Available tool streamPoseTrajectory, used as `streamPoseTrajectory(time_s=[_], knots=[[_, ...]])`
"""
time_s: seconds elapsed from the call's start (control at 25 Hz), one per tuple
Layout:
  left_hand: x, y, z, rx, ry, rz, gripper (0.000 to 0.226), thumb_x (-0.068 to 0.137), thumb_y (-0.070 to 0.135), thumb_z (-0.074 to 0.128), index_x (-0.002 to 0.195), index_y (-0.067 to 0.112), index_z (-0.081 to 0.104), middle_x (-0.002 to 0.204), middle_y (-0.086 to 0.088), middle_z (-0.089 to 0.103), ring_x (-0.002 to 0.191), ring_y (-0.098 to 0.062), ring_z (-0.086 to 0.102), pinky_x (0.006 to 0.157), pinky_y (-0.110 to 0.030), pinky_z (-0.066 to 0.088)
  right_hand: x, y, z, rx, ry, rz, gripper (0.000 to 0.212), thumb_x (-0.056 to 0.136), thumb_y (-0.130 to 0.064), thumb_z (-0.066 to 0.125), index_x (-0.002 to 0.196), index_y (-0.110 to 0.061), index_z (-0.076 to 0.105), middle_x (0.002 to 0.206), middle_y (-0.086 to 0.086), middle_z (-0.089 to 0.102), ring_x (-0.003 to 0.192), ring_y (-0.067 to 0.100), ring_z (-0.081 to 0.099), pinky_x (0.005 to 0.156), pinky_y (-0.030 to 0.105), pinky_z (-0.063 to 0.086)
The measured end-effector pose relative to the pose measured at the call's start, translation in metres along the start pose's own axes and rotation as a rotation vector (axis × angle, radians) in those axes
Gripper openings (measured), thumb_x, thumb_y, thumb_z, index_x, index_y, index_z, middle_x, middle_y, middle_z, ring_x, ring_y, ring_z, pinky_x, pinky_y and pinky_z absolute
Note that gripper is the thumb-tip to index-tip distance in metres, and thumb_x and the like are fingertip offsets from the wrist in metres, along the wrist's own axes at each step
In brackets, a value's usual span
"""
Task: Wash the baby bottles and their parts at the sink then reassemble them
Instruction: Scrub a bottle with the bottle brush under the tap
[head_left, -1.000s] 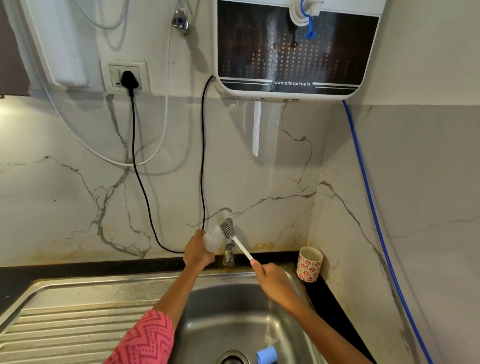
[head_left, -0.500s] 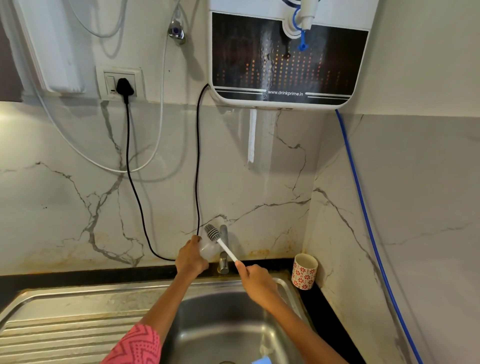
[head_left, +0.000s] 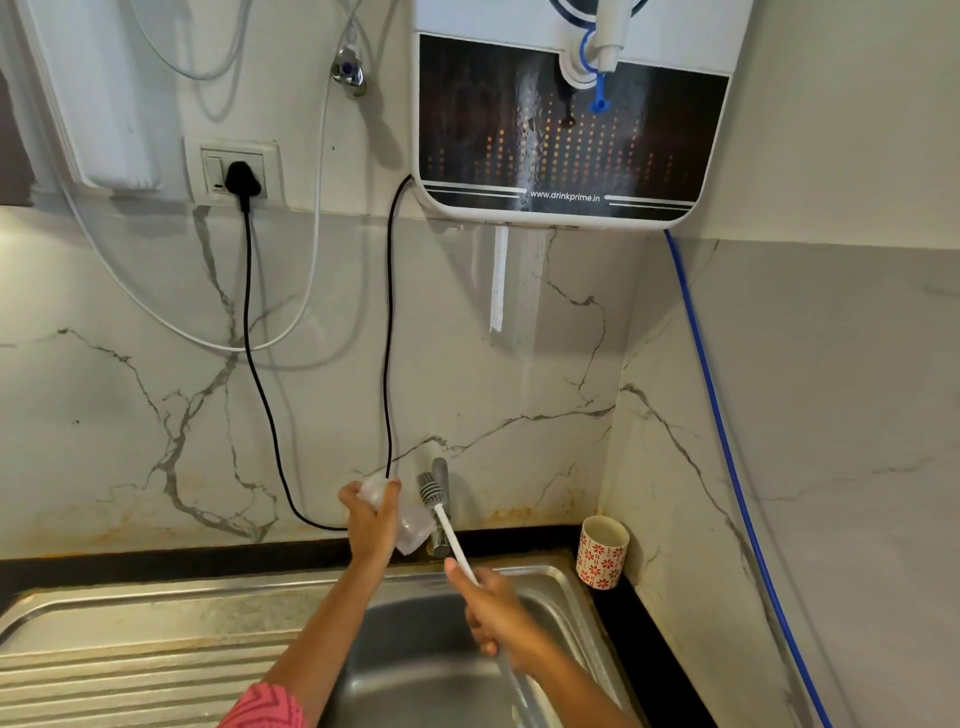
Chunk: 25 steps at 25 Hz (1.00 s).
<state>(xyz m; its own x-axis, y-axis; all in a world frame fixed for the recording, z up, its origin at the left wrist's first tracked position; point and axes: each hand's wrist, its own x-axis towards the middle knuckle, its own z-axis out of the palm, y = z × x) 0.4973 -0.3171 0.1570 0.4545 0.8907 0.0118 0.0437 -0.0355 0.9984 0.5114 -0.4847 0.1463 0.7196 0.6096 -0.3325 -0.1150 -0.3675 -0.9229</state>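
Bottle (head_left: 402, 512) gripped in the left hand (head_left: 370, 525), mouth tilted toward the brush (head_left: 432, 491) — right hand (head_left: 496, 613) clasps its handle, keeping both above the sink (head_left: 545, 571) so drips fall inside.

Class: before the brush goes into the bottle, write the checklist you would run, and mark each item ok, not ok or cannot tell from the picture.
1. Left hand grips the clear bottle: ok.
2. Right hand grips the brush by its white handle: ok.
3. Brush head outside the bottle, beside it: ok.
4. Bottle mouth turned toward the brush: cannot tell.
5. Work held over the sink: ok.
6. Water running from the tap: cannot tell.
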Motion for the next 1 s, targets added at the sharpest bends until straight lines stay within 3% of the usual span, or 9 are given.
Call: streamPoseTrajectory(time_s=[0.16,0.28,0.44,0.52,0.68,0.76,0.88,0.92,1.0], knots=[[-0.016,0.004,0.016,-0.260,-0.100,-0.302,0.047,0.097,0.034,0.045,0.134,0.006,0.040,0.123,-0.020,0.051,0.110,-0.035,0.054,0.086,-0.042,0.049,0.019,-0.015,0.010,0.124,0.105,-0.169,0.037,0.086,-0.047,0.062,0.109,-0.019,0.055,0.057,-0.002,0.044,0.039,0.005,0.036,0.038,0.020,0.033],[-0.014,0.001,0.009,-0.178,-0.126,-0.261,0.041,0.096,0.029,0.049,0.125,0.001,0.051,0.123,-0.020,0.055,0.111,-0.033,0.053,0.094,-0.041,0.044,0.027,-0.025,0.003,0.074,0.174,-0.197,0.038,0.083,-0.047,0.066,0.108,-0.019,0.057,0.070,0.001,0.053,0.043,0.004,0.042,0.037,0.018,0.035],[0.005,0.006,-0.015,-0.035,-0.367,-0.249,0.030,0.092,0.029,0.055,0.114,0.008,0.056,0.113,-0.010,0.056,0.104,-0.022,0.051,0.099,-0.041,0.037,0.031,-0.030,-0.012,0.016,0.137,-0.202,0.044,0.083,-0.048,0.065,0.114,-0.017,0.056,0.075,-0.001,0.052,0.048,0.004,0.043,0.039,0.015,0.036],[0.015,0.006,-0.026,-0.026,-0.474,-0.336,0.028,0.092,0.030,0.055,0.112,0.011,0.055,0.113,-0.009,0.059,0.098,-0.020,0.056,0.090,-0.038,0.043,0.033,-0.037,-0.022,-0.040,0.097,-0.229,0.043,0.084,-0.047,0.064,0.116,-0.019,0.055,0.071,-0.002,0.049,0.047,0.004,0.040,0.040,0.015,0.035],[0.014,0.001,-0.038,-0.122,-0.630,-0.517,0.034,0.091,0.030,0.056,0.111,0.002,0.056,0.076,-0.006,0.059,0.061,-0.011,0.048,0.056,-0.023,0.045,0.045,-0.042,-0.035,-0.298,0.158,-0.304,0.044,0.088,-0.045,0.060,0.118,-0.013,0.057,0.076,-0.003,0.054,0.059,0.005,0.049,0.048,0.012,0.042],[0.012,-0.002,-0.035,-0.110,-0.560,-0.446,0.033,0.090,0.026,0.059,0.109,-0.001,0.060,0.076,-0.008,0.062,0.062,-0.013,0.052,0.056,-0.023,0.047,0.046,-0.038,-0.033,-0.495,0.260,-0.349,0.047,0.087,-0.054,0.055,0.112,-0.014,0.056,0.084,-0.003,0.058,0.070,0.007,0.056,0.058,0.014,0.048],[0.014,0.000,-0.022,-0.218,-0.283,-0.320,0.025,0.093,0.027,0.054,0.093,0.004,0.064,0.079,-0.010,0.062,0.067,-0.017,0.054,0.063,-0.027,0.048,0.033,-0.026,-0.011,-0.542,0.334,-0.400,0.064,0.079,-0.070,0.013,0.098,-0.019,0.047,0.069,-0.008,0.050,0.054,0.003,0.048,0.046,0.015,0.041],[0.016,0.002,-0.020,-0.260,-0.208,-0.294,0.024,0.094,0.026,0.053,0.089,0.006,0.064,0.079,-0.009,0.062,0.068,-0.017,0.054,0.065,-0.028,0.048,0.028,-0.018,-0.002,-0.599,0.335,-0.422,0.068,0.076,-0.069,0.004,0.097,-0.020,0.047,0.066,-0.009,0.048,0.052,0.004,0.046,0.045,0.016,0.041],[0.017,0.006,-0.017,-0.312,-0.144,-0.228,0.022,0.095,0.022,0.050,0.085,0.009,0.064,0.078,-0.007,0.061,0.065,-0.014,0.051,0.064,-0.026,0.046,0.020,-0.007,0.009,-0.771,0.327,-0.454,0.057,0.094,-0.056,0.009,0.103,-0.019,0.050,0.072,-0.007,0.051,0.061,0.009,0.052,0.053,0.020,0.045]])
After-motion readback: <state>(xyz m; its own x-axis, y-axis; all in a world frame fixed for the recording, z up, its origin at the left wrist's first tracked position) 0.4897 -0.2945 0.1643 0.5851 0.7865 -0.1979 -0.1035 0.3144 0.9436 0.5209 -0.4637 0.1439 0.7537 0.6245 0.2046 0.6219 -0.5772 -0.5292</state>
